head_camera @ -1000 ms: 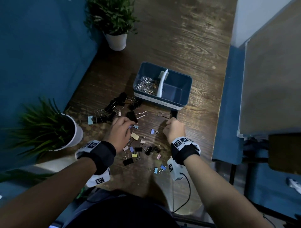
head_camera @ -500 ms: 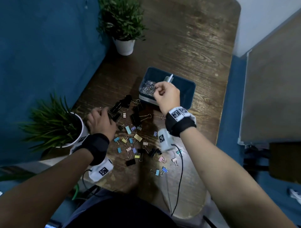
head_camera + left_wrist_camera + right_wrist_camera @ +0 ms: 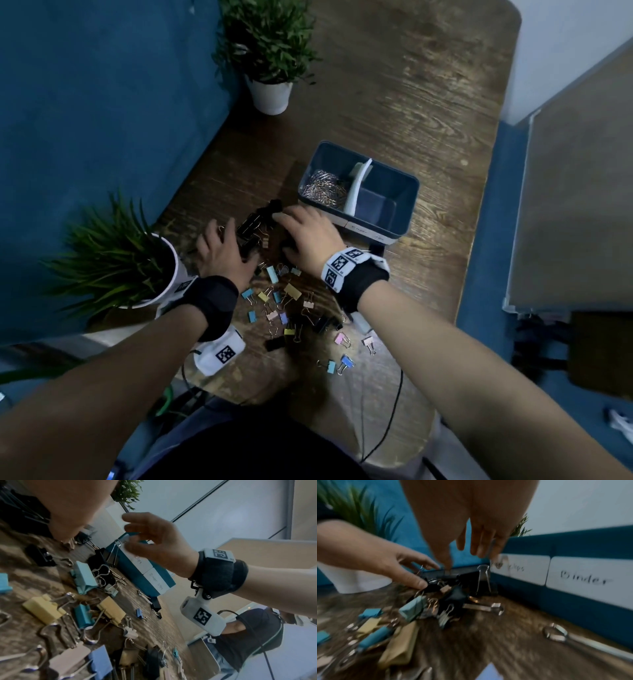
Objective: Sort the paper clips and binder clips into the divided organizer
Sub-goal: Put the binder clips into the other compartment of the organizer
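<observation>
The blue divided organizer (image 3: 409,205) stands on the wooden table; its left compartment holds silver paper clips (image 3: 323,186) and its right one shows only a bare floor. White labels (image 3: 580,574) mark its front wall. A heap of black binder clips (image 3: 257,222) lies to its left, and small coloured binder clips (image 3: 281,301) are scattered nearer me. My right hand (image 3: 291,222) hovers over the black heap with its fingers (image 3: 477,547) straight and pointing down. My left hand (image 3: 229,236) reaches in from the left, its fingertips (image 3: 419,584) touching the black clips.
One potted plant (image 3: 270,51) stands at the far left corner and another (image 3: 113,260) beside my left wrist. A blue wall runs along the left. A lone black clip (image 3: 376,248) lies at the organizer's front. A cable (image 3: 394,411) hangs over the near table edge.
My right hand has come back from above the paper clip compartment down to the black binder clips. My left hand has shifted right onto the same heap.
</observation>
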Action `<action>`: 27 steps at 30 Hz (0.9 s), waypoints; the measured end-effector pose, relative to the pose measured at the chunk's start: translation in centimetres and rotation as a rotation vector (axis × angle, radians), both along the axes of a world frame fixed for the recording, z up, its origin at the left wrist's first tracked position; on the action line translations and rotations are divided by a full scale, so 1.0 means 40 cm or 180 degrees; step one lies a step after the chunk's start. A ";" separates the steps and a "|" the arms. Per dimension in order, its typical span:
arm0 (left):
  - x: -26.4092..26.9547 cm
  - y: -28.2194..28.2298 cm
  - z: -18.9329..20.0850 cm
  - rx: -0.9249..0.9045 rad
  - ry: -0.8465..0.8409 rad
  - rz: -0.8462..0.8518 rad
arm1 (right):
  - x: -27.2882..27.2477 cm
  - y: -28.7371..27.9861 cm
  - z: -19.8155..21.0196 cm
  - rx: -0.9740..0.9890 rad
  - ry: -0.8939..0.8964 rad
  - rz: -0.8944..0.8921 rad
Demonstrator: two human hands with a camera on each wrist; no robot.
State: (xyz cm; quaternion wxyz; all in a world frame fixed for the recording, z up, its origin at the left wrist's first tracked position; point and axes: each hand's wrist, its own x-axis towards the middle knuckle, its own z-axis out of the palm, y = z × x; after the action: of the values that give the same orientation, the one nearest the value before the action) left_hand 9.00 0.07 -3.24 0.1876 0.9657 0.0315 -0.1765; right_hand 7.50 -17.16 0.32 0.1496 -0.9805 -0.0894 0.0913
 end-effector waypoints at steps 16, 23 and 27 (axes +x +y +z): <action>-0.017 -0.042 0.007 0.0596 0.0059 -0.1653 | -0.120 0.012 -0.068 -0.0133 0.0902 -0.0193; -0.059 -0.049 0.009 0.0059 0.0341 -0.1667 | -0.186 0.029 -0.070 0.0198 0.1118 -0.0541; -0.088 -0.040 0.013 -0.0452 0.0354 -0.1542 | -0.222 0.018 -0.089 0.0446 0.0988 -0.0906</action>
State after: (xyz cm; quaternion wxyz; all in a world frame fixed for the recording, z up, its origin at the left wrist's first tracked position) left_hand 5.47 -1.51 -2.71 0.2052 0.9183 -0.2030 -0.2709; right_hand -1.39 -16.44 -3.22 0.2407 -0.9446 0.0678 0.2126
